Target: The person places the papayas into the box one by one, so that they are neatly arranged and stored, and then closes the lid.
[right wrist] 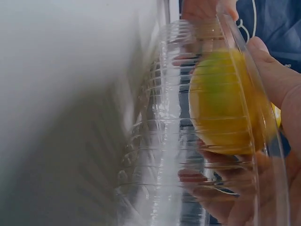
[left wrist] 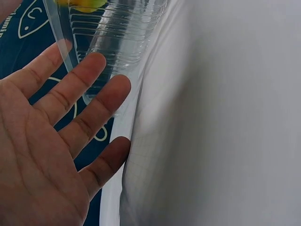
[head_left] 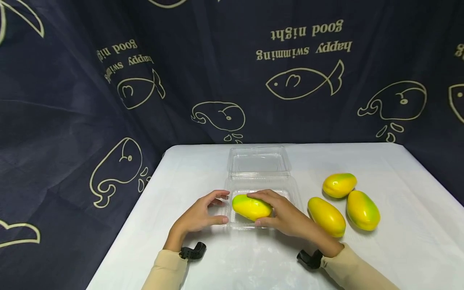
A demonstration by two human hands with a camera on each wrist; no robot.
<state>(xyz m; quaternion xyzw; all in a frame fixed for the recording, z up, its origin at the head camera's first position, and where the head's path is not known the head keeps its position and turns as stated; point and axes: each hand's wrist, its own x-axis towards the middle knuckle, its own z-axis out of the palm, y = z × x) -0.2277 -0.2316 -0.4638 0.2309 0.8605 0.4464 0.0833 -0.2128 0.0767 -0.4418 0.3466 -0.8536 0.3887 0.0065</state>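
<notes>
A clear plastic clamshell box [head_left: 232, 221] stands on the white table, its lid [head_left: 259, 163] folded back toward the far side. Over the box's base, my right hand [head_left: 286, 213] grips a yellow-green mango [head_left: 250, 207], thumb on the near side and fingers over the top. Through the ribbed wall in the right wrist view, the mango [right wrist: 216, 101] shows between thumb and fingers. My left hand [head_left: 199, 213] is at the box's left side with fingers spread and nothing held. In the left wrist view its fingertips [left wrist: 117, 87] are right by the clear wall.
To the right of the box lie three more mangoes: one farther back [head_left: 339, 185], one nearer [head_left: 327, 216] and one at the right [head_left: 363, 210]. A dark curtain [head_left: 217, 72] with fish and whale drawings hangs behind the table [head_left: 398, 262] and along its left.
</notes>
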